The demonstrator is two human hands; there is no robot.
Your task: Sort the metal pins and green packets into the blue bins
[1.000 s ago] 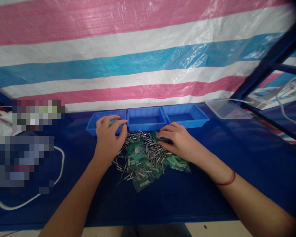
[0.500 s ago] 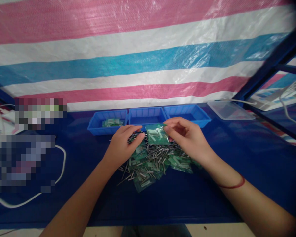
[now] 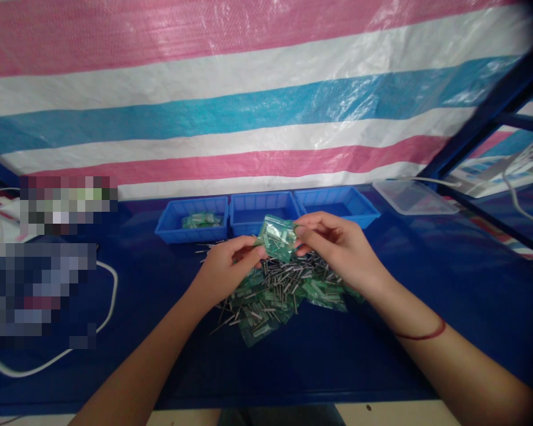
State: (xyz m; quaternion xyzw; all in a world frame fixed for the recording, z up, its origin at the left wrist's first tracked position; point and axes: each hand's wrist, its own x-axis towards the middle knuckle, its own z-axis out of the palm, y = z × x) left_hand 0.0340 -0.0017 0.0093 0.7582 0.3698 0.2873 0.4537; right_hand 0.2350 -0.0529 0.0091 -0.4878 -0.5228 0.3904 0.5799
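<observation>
A small green-tinted plastic bag (image 3: 277,238) is stretched between my two hands, above a heap on the table. My left hand (image 3: 231,263) pinches its left edge between thumb and fingers. On the opposite side, my right hand (image 3: 337,245) grips the right edge in a pinch. Below lies a loose pile of thin metal pins (image 3: 286,278), perhaps rivets or nails; their exact kind is too small to tell. More green bags (image 3: 324,293) with pieces showing through lie among and under the pins.
Behind the heap stand a left blue bin (image 3: 190,231) holding several green bags, a middle blue bin (image 3: 262,207) and a right blue bin (image 3: 337,204). A clear plastic lid (image 3: 413,198) lies at the back right. A white cable (image 3: 115,290) loops on the left. Striped sheeting (image 3: 249,100) hangs behind.
My left hand has closed on the left edge of the green bag, where it was open beside it before. The bag has turned slightly and shifted a little to the left.
</observation>
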